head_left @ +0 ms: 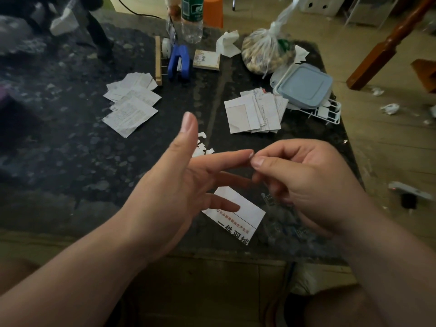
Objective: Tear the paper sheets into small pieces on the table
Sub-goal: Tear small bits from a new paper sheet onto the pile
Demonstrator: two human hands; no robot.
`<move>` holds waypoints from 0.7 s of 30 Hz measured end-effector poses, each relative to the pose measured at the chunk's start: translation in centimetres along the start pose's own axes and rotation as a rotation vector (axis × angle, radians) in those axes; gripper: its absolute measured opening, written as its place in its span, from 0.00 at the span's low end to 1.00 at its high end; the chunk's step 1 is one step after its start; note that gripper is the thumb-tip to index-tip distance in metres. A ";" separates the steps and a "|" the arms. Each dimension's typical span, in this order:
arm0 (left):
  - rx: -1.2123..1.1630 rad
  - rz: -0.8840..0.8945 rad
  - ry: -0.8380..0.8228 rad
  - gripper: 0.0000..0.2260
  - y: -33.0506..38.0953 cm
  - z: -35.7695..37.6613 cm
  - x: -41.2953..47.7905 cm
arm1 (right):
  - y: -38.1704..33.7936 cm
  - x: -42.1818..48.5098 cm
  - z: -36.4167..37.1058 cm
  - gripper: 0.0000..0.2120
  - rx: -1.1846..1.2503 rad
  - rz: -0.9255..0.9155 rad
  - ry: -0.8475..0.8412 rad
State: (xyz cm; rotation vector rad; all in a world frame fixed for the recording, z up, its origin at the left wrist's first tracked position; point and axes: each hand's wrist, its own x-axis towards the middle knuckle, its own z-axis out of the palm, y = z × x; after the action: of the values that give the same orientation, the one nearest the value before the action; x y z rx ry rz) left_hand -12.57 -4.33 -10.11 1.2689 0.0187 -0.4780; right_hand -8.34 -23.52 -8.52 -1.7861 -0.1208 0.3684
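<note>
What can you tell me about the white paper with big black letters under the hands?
The white rectangular paper piece with large black print also carries a line of small red print. It lies flat, askew, on the dark speckled table, near its front edge. One finger of the left hand overlaps its corner; contact unclear.

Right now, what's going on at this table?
A person works over a dark table. The left grip is open, fingers spread; the right grip pinches at the left forefinger's tip, any scrap there too small to tell. A printed piece lies beneath, torn bits just beyond, a left stack and right stack farther back.
</note>
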 end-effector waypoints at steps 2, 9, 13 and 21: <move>0.025 0.006 -0.006 0.43 -0.2 -0.1 0.1 | 0.0 0.0 0.0 0.06 0.025 0.020 -0.004; 0.108 0.059 0.013 0.40 -0.5 -0.1 0.2 | 0.0 -0.1 -0.1 0.09 0.043 0.031 0.008; 0.130 0.058 0.018 0.39 -0.4 -0.1 0.1 | -0.1 -0.1 0.0 0.09 0.051 0.030 0.001; 0.172 0.067 0.024 0.38 -0.3 -0.3 0.0 | 0.2 0.0 0.0 0.08 0.040 0.003 -0.005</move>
State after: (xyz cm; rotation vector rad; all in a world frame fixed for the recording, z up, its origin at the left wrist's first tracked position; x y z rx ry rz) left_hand -12.63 -4.13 -10.50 1.4396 -0.0460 -0.4129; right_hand -8.35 -23.59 -8.68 -1.7466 -0.1135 0.3758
